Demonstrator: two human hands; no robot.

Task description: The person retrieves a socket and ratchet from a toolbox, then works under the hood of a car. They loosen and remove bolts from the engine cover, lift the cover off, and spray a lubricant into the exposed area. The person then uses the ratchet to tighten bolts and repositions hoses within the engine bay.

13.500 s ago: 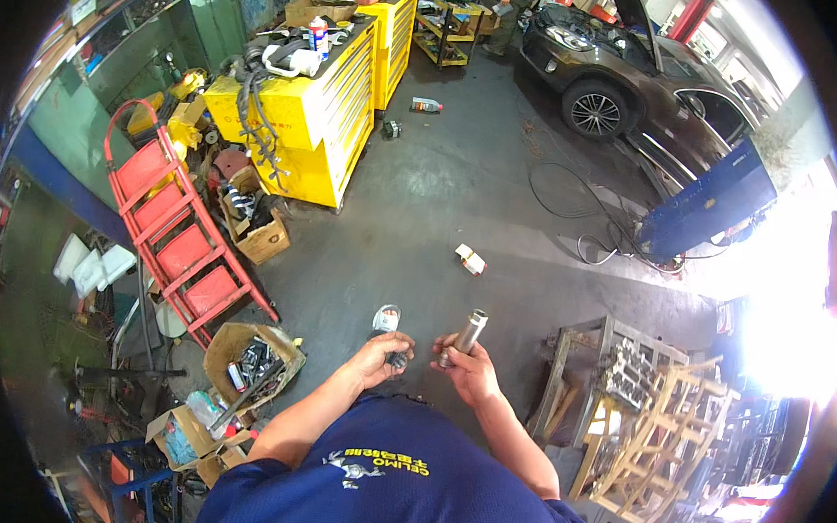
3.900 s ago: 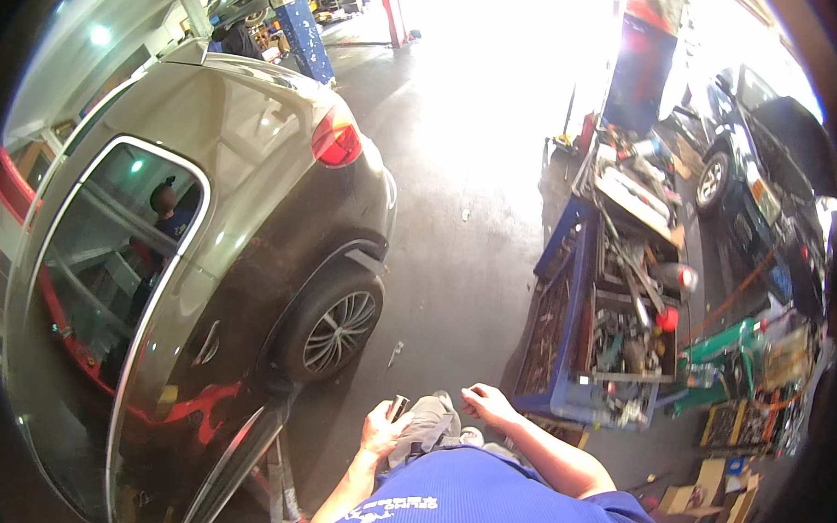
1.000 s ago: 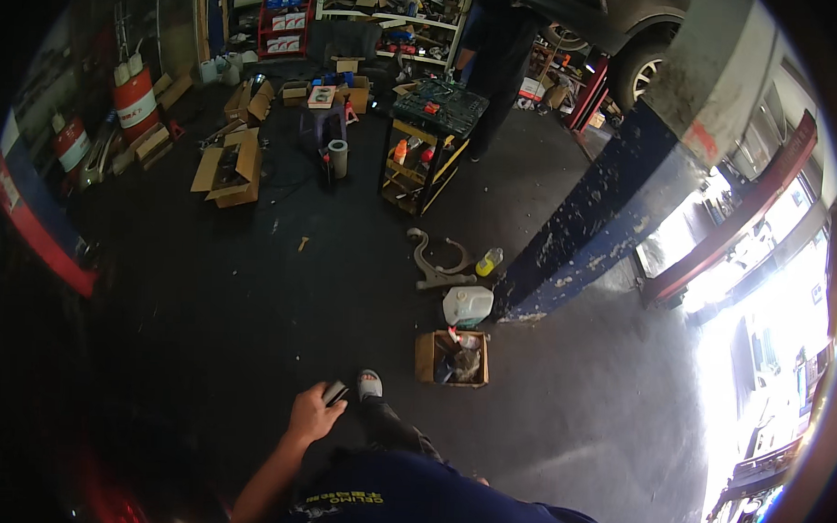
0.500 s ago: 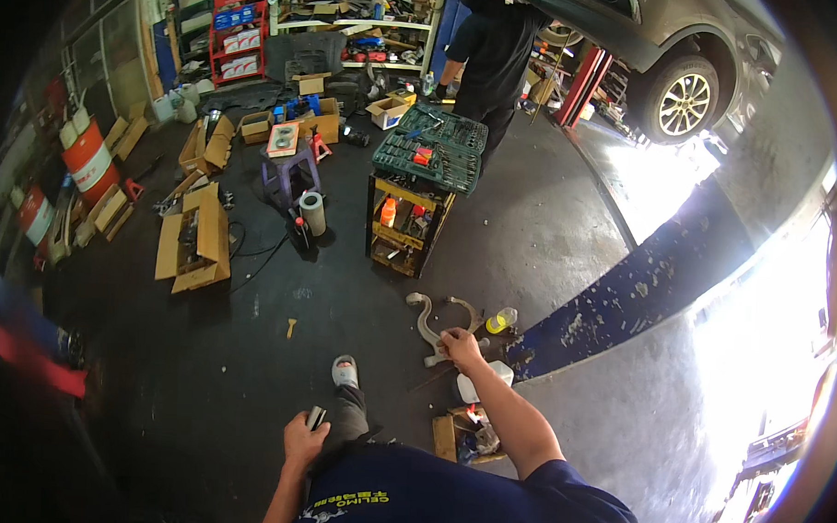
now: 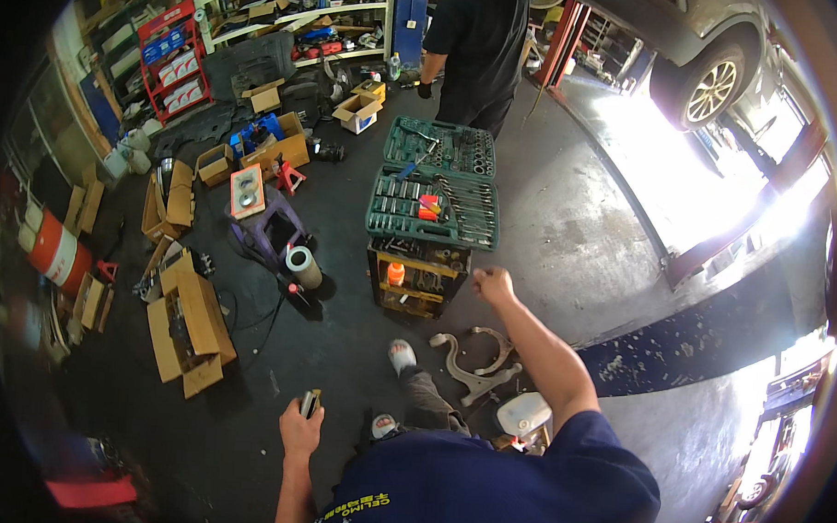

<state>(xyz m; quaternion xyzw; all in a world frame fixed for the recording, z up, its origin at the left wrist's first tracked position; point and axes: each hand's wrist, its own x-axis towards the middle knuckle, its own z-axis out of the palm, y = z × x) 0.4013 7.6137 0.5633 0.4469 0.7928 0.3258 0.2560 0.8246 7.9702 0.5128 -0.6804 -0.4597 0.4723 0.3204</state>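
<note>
My left hand (image 5: 300, 428) hangs low beside my leg and is shut on a small dark metal part (image 5: 309, 403). My right hand (image 5: 492, 284) is raised forward as a closed fist with nothing visible in it, close to the front right corner of a tool cart (image 5: 422, 285). The cart carries an open green socket and wrench set (image 5: 433, 205). My feet in light shoes (image 5: 401, 355) stand on the dark floor just before the cart. Curved grey metal brackets (image 5: 475, 360) lie on the floor beside my right foot.
Another person in dark clothes (image 5: 475, 42) stands behind the cart. Open cardboard boxes (image 5: 191, 332) and a purple stool (image 5: 270, 233) lie to the left, with an orange-white barrel (image 5: 57, 251) farther out. A white jug (image 5: 523, 415) sits at my right. A raised car (image 5: 702, 59) is at upper right.
I have walked closer to the tool cart, which now sits just ahead. My right arm has swung up toward the cart. My left hand still holds the small part.
</note>
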